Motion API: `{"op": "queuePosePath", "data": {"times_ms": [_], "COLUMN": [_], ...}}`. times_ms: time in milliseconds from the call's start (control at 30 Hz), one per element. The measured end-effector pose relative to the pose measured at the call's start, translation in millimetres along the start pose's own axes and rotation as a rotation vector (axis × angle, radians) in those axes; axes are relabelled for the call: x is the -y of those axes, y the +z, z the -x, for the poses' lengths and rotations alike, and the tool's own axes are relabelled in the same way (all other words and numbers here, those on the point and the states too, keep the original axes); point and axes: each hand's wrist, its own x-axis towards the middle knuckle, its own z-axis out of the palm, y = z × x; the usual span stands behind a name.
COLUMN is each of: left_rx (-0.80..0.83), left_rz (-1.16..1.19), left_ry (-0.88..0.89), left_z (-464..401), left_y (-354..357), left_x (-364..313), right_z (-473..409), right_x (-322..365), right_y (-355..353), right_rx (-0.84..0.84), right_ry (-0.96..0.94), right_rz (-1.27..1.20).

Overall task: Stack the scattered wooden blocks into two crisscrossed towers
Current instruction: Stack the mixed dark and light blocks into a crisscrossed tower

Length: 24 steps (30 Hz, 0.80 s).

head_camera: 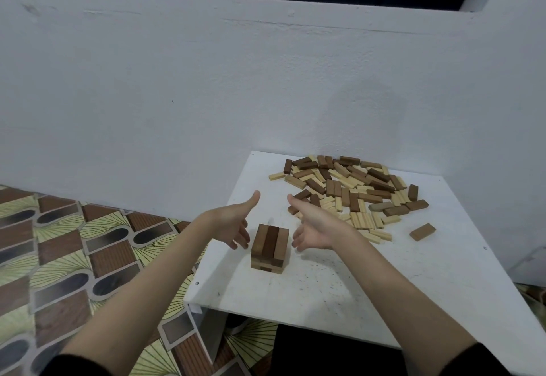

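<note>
A short tower (269, 248) of brown wooden blocks, a few crisscrossed layers high, stands on the white table (325, 301) near its left side. My left hand (235, 223) hovers just left of the tower, fingers straight, thumb up, holding nothing. My right hand (313, 227) is just right of the tower, palm facing it, fingers relaxed and empty. Neither hand touches the tower. A scattered pile of dark and light wooden blocks (348, 189) lies at the table's far side, behind my right hand.
One brown block (422, 232) lies alone to the right of the pile. A white wall (206, 94) rises right behind the table. Patterned floor (74, 257) lies to the left, below the table's left edge.
</note>
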Motion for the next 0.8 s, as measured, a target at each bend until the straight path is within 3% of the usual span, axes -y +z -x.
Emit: {"op": "queuePosePath", "data": {"times_ms": [233, 800], "left_rx": [-0.041, -0.036], "left_rz": [0.014, 0.086], "left_ry": [0.026, 0.064], "left_z": [2.7, 2.5], "left_y": [9.9, 12.9], "left_x": [-6.9, -6.8], "right_z": [6.0, 13.4], "right_x": [-3.5, -2.9], "right_y": [16.4, 27.7], "right_rx": [-0.008, -0.049], "right_ry": [0.017, 0.007], "right_rz": [-0.095, -0.035]}}
